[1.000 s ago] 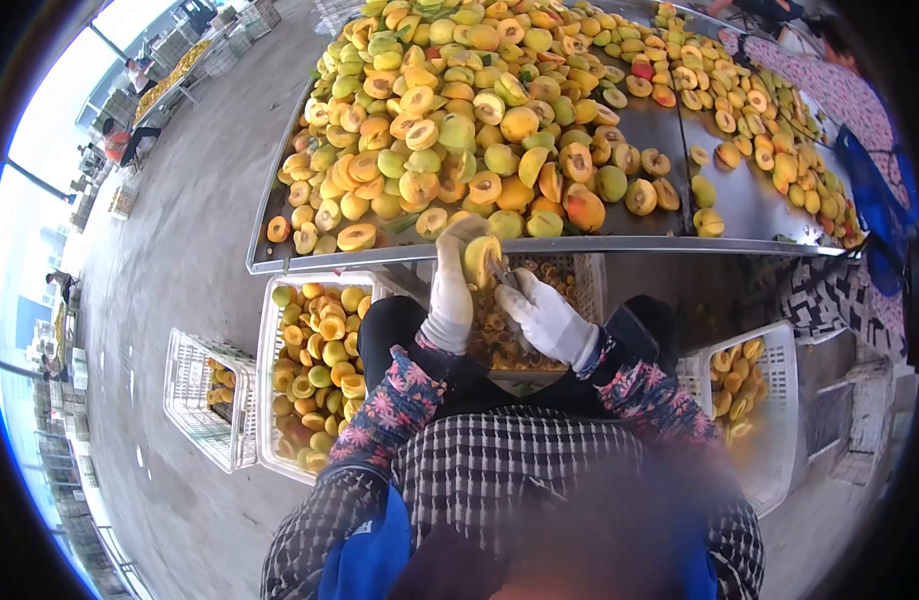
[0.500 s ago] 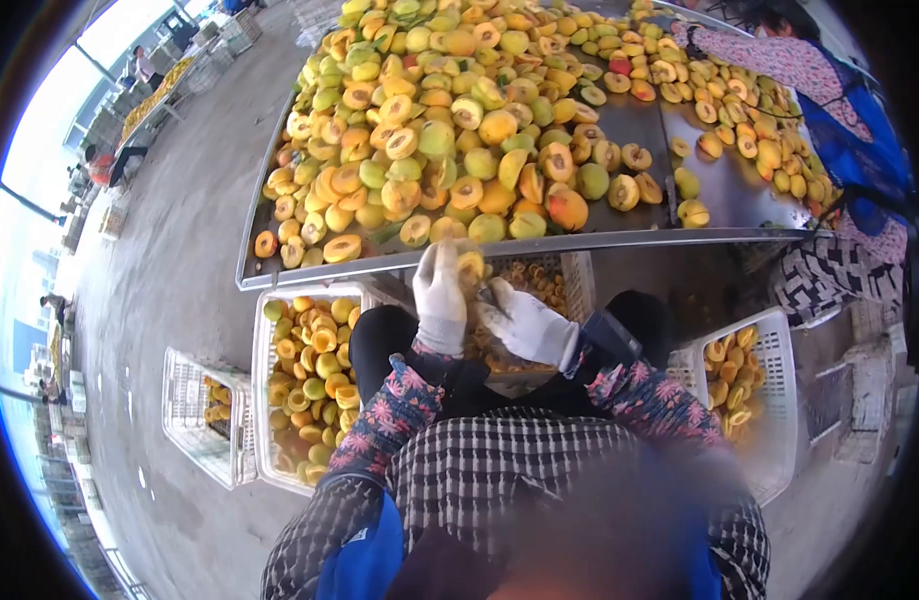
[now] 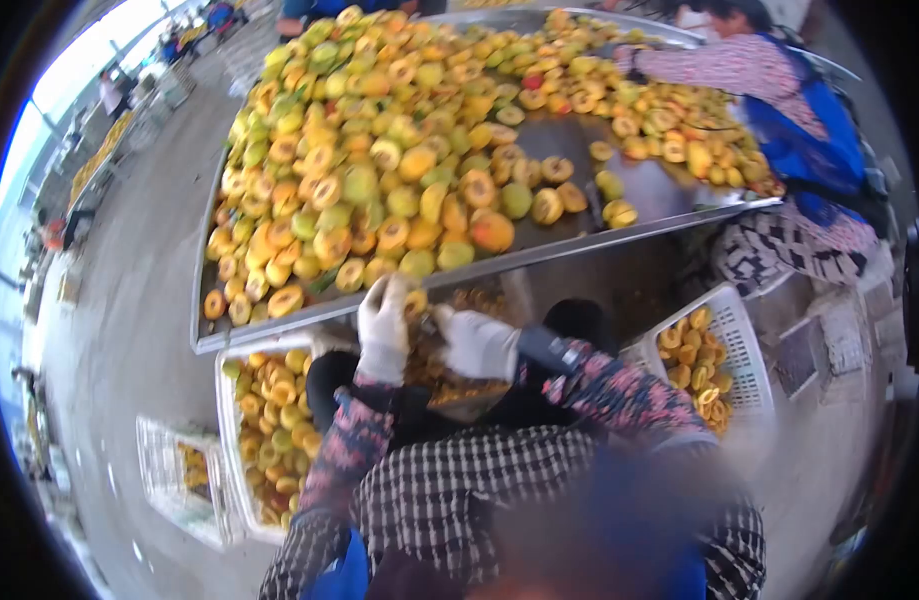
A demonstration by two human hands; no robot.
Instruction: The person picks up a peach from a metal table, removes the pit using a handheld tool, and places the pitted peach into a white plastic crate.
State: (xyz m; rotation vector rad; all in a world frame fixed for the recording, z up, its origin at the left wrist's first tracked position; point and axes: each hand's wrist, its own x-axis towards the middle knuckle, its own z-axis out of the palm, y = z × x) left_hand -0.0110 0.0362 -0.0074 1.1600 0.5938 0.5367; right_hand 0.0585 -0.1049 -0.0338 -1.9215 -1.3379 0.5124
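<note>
A metal table [image 3: 569, 240] bears a big heap of yellow-orange fruit [image 3: 359, 190], many of them cut in half. Just below its front edge, my gloved left hand [image 3: 384, 325] has its fingers closed on a piece of fruit [image 3: 415, 302]. My gloved right hand [image 3: 476, 342] is close beside it on the right, fingers curled; whatever it holds is too blurred to make out. Beneath both hands lie more fruit pieces [image 3: 459, 390], partly hidden by the hands.
White crates of fruit stand at my left [image 3: 229, 430] and right [image 3: 744, 345], with another crate [image 3: 174, 480] farther left. A person in a pink sleeve [image 3: 709, 70] reaches over the table at the upper right. Other people are in the background.
The view has turned, so the table appears tilted and shifted left. My right hand has moved slightly away from my left hand, which still holds the fruit piece.
</note>
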